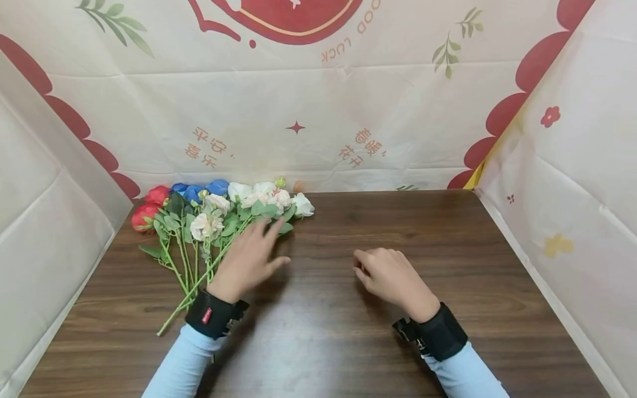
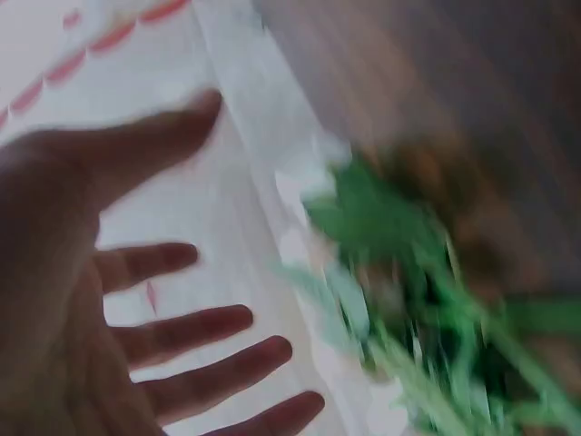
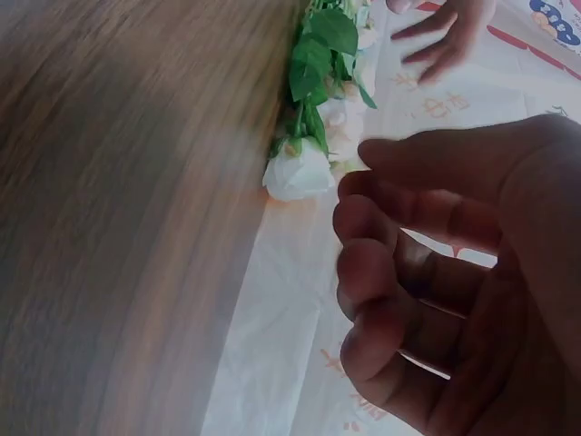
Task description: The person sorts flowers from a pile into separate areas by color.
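Observation:
A bunch of artificial flowers lies on the table's left side, with red blooms (image 1: 146, 216), blue blooms (image 1: 217, 187), pale pink blooms (image 1: 207, 225) and a white rose (image 1: 302, 205) at its right end. Its green stems (image 1: 166, 325) point towards the front. Over the bunch hovers my left hand (image 1: 246, 262), fingers spread and holding nothing; the left wrist view shows the palm beside blurred green leaves (image 2: 372, 213). My right hand (image 1: 393, 276) hangs over the table right of the flowers. In the right wrist view its fingers (image 3: 368, 268) curl loosely round nothing.
The dark wooden table (image 1: 318, 331) ends at a pale printed cloth (image 1: 293, 99) hanging behind it. White cloth walls (image 1: 572, 182) stand along both sides. A black band (image 1: 443, 331) with a small device circles each wrist.

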`<act>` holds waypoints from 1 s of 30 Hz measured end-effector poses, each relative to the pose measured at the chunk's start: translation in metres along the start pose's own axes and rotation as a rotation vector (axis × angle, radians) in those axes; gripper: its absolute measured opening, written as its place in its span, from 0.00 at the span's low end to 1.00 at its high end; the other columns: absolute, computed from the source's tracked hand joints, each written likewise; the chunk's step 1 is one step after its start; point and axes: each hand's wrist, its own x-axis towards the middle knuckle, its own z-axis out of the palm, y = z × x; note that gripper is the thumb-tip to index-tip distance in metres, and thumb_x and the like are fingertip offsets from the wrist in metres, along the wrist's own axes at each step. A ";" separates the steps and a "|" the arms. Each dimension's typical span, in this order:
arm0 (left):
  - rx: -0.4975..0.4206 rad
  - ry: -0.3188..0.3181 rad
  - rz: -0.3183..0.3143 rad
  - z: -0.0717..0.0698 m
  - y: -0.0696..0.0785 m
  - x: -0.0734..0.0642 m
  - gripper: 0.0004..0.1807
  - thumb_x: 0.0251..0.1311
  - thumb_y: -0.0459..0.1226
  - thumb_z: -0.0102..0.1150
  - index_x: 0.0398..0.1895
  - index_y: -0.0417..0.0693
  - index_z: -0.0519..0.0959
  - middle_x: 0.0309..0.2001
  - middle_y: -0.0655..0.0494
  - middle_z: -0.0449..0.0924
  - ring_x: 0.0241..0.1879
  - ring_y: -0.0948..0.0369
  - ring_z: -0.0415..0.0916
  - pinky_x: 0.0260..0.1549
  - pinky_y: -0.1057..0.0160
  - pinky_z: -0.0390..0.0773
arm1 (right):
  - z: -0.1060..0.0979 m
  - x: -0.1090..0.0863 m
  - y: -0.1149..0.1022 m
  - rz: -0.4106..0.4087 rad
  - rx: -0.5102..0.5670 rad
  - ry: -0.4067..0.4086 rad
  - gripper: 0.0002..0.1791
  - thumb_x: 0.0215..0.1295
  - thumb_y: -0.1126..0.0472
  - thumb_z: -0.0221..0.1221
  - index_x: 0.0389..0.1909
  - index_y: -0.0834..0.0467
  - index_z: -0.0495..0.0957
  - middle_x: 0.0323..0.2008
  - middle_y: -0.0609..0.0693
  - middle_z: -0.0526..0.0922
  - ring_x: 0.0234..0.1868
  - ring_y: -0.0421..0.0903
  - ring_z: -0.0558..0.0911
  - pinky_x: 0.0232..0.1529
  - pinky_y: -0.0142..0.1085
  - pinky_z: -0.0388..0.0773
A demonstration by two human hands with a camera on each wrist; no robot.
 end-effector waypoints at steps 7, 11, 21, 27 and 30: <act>-0.032 0.044 -0.204 -0.013 -0.055 -0.013 0.17 0.52 0.39 0.69 0.40 0.37 0.78 0.34 0.46 0.74 0.30 0.50 0.73 0.23 0.53 0.75 | 0.000 0.000 -0.001 0.018 -0.001 -0.057 0.07 0.63 0.52 0.60 0.27 0.46 0.74 0.14 0.33 0.66 0.13 0.31 0.65 0.14 0.28 0.64; -0.034 -0.072 -0.285 -0.012 -0.072 -0.019 0.08 0.52 0.37 0.67 0.28 0.43 0.78 0.23 0.52 0.74 0.22 0.53 0.72 0.16 0.55 0.70 | -0.001 -0.001 -0.001 0.021 0.003 -0.062 0.07 0.63 0.52 0.60 0.28 0.47 0.75 0.14 0.33 0.66 0.13 0.31 0.65 0.15 0.28 0.64; -0.030 -0.131 -0.301 0.002 -0.083 -0.020 0.21 0.47 0.27 0.59 0.09 0.52 0.60 0.14 0.57 0.60 0.15 0.58 0.61 0.12 0.61 0.58 | 0.000 -0.001 0.000 0.029 0.023 -0.093 0.07 0.64 0.50 0.59 0.29 0.46 0.75 0.14 0.32 0.66 0.12 0.31 0.65 0.15 0.28 0.64; 0.013 -0.025 -0.303 -0.006 -0.083 -0.023 0.24 0.47 0.25 0.55 0.10 0.54 0.53 0.15 0.60 0.48 0.14 0.59 0.51 0.12 0.63 0.48 | 0.002 -0.001 0.000 0.032 0.021 -0.105 0.07 0.64 0.49 0.59 0.29 0.46 0.75 0.14 0.32 0.66 0.12 0.31 0.65 0.15 0.28 0.64; 0.037 0.044 -0.303 -0.011 -0.083 -0.025 0.25 0.47 0.24 0.54 0.11 0.56 0.51 0.16 0.60 0.45 0.14 0.60 0.47 0.14 0.62 0.45 | 0.003 -0.001 0.000 0.028 0.022 -0.107 0.07 0.64 0.50 0.59 0.29 0.46 0.75 0.14 0.32 0.66 0.12 0.31 0.65 0.15 0.28 0.64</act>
